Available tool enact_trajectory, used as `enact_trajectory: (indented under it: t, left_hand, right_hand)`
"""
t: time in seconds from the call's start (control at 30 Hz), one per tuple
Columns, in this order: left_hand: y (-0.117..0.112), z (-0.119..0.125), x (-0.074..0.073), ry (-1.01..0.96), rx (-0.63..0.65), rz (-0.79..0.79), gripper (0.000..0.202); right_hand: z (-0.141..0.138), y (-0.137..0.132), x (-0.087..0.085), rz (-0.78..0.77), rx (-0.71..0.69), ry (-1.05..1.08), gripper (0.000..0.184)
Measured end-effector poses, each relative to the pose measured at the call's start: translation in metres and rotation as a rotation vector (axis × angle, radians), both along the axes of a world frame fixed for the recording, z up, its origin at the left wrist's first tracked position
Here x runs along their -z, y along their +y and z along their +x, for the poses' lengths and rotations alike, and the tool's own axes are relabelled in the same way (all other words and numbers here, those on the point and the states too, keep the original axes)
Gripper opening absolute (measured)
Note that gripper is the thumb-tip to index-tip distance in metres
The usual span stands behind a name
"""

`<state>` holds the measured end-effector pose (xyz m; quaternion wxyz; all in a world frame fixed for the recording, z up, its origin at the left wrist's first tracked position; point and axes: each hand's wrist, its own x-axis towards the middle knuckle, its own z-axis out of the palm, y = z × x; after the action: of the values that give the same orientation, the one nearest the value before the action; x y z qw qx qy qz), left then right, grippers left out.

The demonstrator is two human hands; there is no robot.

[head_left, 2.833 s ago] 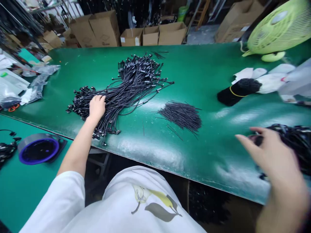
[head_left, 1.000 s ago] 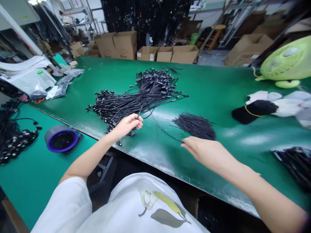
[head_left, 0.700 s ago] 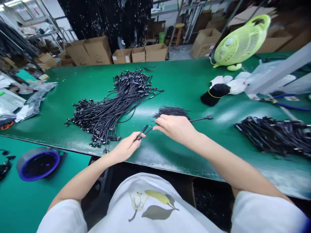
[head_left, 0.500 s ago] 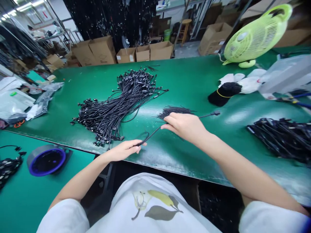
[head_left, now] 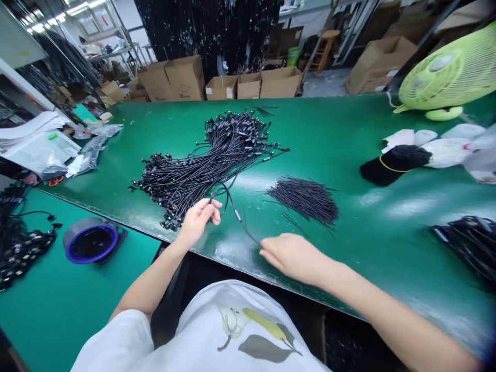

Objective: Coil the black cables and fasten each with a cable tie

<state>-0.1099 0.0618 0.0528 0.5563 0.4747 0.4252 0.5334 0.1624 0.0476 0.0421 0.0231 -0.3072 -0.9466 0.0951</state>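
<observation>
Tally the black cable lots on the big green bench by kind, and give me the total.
Long black cable heaps, centre and right edge: 2
Short black wire pile: 1
Yellow-banded black bundle: 1
Total: 4

Cable pile (head_left: 470,248) cut off (blurred too), desk fan (head_left: 445,72) clipped

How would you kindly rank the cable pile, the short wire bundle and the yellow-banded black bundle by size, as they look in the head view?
1. The cable pile looks largest.
2. The short wire bundle and the yellow-banded black bundle look too alike to rank.
</observation>
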Motion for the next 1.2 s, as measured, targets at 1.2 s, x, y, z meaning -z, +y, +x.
enact_trajectory:
  t: [1.2]
  left_hand:
    - [-0.045, 0.058, 0.042, 0.013, 0.155, -0.168, 0.025]
  right_hand:
    - [-0.075, 0.004, 0.014, -1.193, 0.663, 1.557, 0.052]
